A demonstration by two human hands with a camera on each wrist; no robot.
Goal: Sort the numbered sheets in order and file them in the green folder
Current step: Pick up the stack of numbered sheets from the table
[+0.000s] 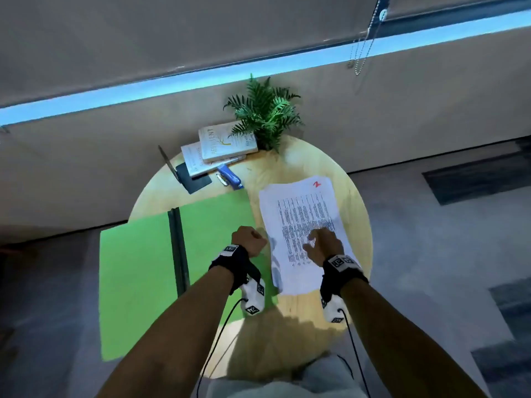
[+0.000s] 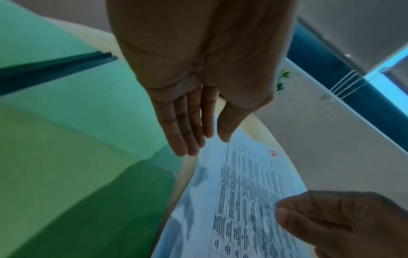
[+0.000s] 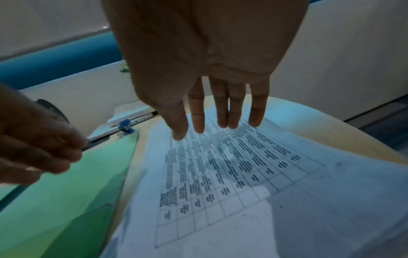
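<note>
Head view: a round wooden table is seen from above, set near a wall. A green folder is laid open across the left side of the table, its left flap overhanging the left edge, a dark spine running down its middle. Just beside it, on the right half of the table, a stack of numbered sheets is laid flat; a printed grid and a red "2" at the far right corner are shown on the top sheet. How many sheets are stacked cannot be told.

The left hand is held over the right flap of the folder, close to the left edge of the sheets. In the left wrist view its fingers are stretched straight and together; nothing is held, the grip is open.

The right hand is held over the near part of the top sheet, fingers spread and straight, nothing grasped. Whether the fingertips touch the paper cannot be told.

At the far edge of the table two books are stacked, with a blue stapler and a dark pad just beside them and a potted fern to their right.
</note>
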